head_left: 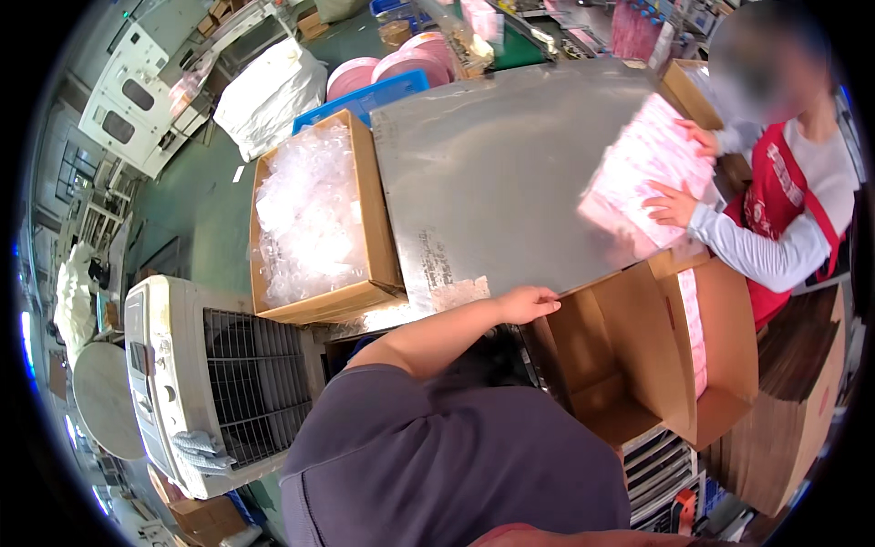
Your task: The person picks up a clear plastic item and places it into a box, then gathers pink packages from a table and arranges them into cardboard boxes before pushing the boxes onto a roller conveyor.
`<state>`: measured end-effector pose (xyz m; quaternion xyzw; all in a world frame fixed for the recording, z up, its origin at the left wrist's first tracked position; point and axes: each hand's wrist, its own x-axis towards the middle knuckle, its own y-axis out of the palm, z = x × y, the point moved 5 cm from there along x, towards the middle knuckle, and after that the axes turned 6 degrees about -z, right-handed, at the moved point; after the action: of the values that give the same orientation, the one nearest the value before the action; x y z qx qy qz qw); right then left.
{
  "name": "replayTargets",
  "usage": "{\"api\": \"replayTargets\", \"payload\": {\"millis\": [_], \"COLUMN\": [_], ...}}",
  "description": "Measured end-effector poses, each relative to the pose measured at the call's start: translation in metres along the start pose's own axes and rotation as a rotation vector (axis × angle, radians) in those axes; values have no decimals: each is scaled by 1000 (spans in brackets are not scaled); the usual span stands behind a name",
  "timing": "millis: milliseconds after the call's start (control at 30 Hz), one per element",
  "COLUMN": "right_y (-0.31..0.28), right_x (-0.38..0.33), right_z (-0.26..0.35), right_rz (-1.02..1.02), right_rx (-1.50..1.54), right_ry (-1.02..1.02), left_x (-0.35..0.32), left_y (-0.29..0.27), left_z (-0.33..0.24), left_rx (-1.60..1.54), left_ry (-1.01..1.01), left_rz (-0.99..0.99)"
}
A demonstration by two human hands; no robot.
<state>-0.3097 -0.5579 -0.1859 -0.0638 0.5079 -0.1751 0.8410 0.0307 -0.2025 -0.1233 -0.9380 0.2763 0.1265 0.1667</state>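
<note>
My left hand [529, 304] is at the near edge of the metal table, its fingers curled over the rim of an open cardboard box [606, 351]. The inside of that box shows bare brown walls. Beside it, a second open cardboard box [722, 351] has pink-and-white packs [693, 328] standing along its inner side. My right hand is out of sight. Across the table corner, a co-worker in a red apron [784, 196] has both hands on a block of pink-and-white packs [643, 173], which lies tilted on the tabletop.
The metal table [492, 164] spreads out ahead. At its left end stands a carton [369, 219] full of clear plastic pieces. A white air cooler [173, 365] is at the left, a white sack [269, 96] at the back. Flattened cartons [775, 428] are stacked on the right.
</note>
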Motion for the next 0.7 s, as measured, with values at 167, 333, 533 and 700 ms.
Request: {"api": "replayTargets", "payload": {"millis": [167, 333, 533, 700], "right_y": [18, 27, 34, 39], "right_x": [-63, -102, -132, -142], "right_z": [61, 90, 125, 115], "right_rz": [69, 12, -71, -111], "right_rx": [-4, -98, -222, -324], "right_ry": [-76, -187, -306, -394], "left_x": [-91, -223, -231, -254], "left_y": [-184, -354, -308, -336], "left_z": [-1, 136, 139, 191], "left_rx": [283, 773, 879, 538], "left_ry": [166, -367, -584, -397], "left_rz": [-576, -850, -500, -689]}}
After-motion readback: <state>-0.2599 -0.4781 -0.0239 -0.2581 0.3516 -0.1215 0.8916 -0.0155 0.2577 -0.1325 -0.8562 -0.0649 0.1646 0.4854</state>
